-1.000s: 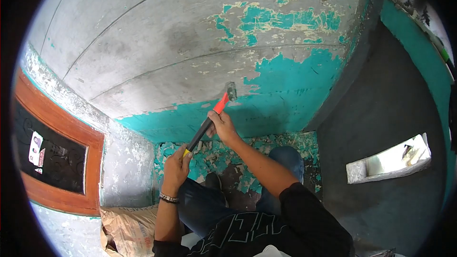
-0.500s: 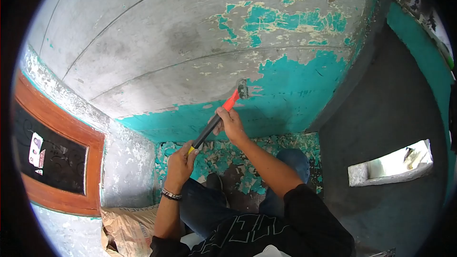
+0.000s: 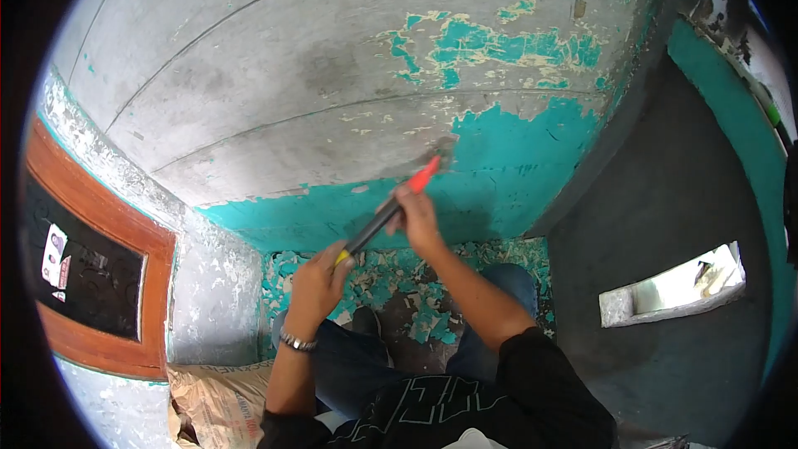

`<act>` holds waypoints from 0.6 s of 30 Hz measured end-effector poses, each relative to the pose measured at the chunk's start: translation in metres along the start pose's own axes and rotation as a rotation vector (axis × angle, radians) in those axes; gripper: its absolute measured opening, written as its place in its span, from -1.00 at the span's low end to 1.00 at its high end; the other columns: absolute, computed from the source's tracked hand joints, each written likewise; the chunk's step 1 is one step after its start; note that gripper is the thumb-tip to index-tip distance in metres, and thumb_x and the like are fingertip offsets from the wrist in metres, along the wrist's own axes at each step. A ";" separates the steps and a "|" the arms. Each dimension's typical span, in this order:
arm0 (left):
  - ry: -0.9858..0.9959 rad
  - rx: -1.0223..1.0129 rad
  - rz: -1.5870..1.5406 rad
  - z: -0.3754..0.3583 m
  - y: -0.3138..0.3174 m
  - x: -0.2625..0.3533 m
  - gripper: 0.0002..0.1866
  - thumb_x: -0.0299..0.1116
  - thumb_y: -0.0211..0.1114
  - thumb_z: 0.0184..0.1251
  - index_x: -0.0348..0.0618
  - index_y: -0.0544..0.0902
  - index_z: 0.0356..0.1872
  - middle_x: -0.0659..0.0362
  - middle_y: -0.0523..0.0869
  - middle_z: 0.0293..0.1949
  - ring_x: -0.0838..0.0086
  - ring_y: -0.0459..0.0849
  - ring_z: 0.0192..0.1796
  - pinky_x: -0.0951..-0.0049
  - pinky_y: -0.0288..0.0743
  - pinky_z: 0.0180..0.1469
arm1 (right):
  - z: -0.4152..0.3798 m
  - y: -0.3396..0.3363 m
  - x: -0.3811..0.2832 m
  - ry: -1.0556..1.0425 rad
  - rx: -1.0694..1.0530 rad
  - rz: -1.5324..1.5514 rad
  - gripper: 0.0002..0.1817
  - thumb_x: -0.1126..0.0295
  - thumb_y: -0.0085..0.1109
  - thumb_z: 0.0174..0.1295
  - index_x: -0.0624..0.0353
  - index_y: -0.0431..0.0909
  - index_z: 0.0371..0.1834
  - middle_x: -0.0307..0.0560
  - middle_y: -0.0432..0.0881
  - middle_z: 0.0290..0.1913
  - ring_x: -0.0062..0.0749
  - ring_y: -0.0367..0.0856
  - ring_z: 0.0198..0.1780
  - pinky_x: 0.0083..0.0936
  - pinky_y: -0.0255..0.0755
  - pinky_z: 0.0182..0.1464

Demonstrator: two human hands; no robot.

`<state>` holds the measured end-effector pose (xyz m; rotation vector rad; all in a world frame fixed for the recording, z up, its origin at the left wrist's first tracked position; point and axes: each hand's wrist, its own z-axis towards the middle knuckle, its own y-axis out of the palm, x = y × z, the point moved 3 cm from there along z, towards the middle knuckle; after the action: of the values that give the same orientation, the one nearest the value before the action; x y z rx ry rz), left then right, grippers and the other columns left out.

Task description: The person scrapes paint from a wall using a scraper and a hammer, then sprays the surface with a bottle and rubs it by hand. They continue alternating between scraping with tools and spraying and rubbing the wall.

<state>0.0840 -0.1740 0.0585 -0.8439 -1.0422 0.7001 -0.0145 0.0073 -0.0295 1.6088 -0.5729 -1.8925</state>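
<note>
Two hands gripped a scraper at the paint's edge

The left hand (image 3: pixel 317 284) was wrapped around the yellow lower end of the scraper (image 3: pixel 376 226); the right hand (image 3: pixel 417 218) held it farther up, just below the red neck, fingers curled around the black handle; the tool slanted up and to the right, its head blurred at the border between bare grey wall (image 3: pixel 283 137) and teal paint (image 3: pixel 528 141); whether the blade touched the surface could not be told.

Above that border, a ragged teal patch (image 3: pixel 499 46) stood out on the grey; below, paint flakes (image 3: pixel 432 316) littered the floor between and around the person's legs; a bracelet-like band (image 3: pixel 298 341) circled the left wrist; a crumpled paper sack (image 3: pixel 224 407) lay near the left forearm, beneath a wooden frame (image 3: pixel 155 316); to the right, a dark wall (image 3: pixel 648 199) had a bright opening (image 3: pixel 686 287).
</note>
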 end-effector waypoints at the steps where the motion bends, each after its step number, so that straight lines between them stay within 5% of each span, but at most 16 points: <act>1: 0.001 -0.008 0.001 -0.009 -0.002 -0.005 -0.67 -0.26 0.23 0.34 -0.13 0.58 0.06 -0.06 0.71 -0.25 0.04 0.69 -0.29 0.21 0.56 -0.31 | -0.003 0.009 0.011 0.142 -0.072 -0.050 -0.70 0.12 -0.06 0.44 0.16 0.37 -0.16 0.01 0.66 -0.40 -0.46 0.56 -0.60 -0.55 0.48 -0.51; 4: -0.121 0.026 -0.028 -0.026 -0.003 -0.015 -0.66 -0.28 0.23 0.34 -0.18 0.58 0.08 -0.09 0.71 -0.23 0.03 0.70 -0.27 0.22 0.56 -0.27 | -0.005 0.022 0.024 0.140 -0.032 -0.073 -0.69 0.12 -0.08 0.45 0.17 0.35 -0.26 -0.11 0.62 -0.50 -0.51 0.54 -0.63 -0.56 0.47 -0.55; 16: -0.187 -0.099 -0.100 0.003 0.028 -0.012 -0.65 -0.27 0.24 0.33 -0.21 0.59 0.07 -0.06 0.72 -0.28 0.07 0.70 -0.29 0.22 0.54 -0.29 | 0.004 -0.010 0.011 0.024 0.093 -0.050 -0.66 0.09 -0.11 0.45 0.17 0.41 -0.21 0.01 0.65 -0.46 -0.48 0.50 -0.65 -0.56 0.39 -0.58; 18: -0.049 -0.010 -0.033 0.004 0.032 -0.008 -0.66 -0.24 0.23 0.33 -0.19 0.60 0.04 -0.03 0.72 -0.28 0.09 0.70 -0.32 0.20 0.54 -0.32 | 0.004 -0.012 0.010 0.013 0.107 -0.068 -0.65 0.08 -0.12 0.45 0.17 0.41 -0.21 0.01 0.65 -0.46 -0.47 0.49 -0.64 -0.56 0.37 -0.58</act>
<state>0.0744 -0.1637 0.0285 -0.8202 -1.1023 0.6906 -0.0213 0.0088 -0.0440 1.7275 -0.6313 -1.9284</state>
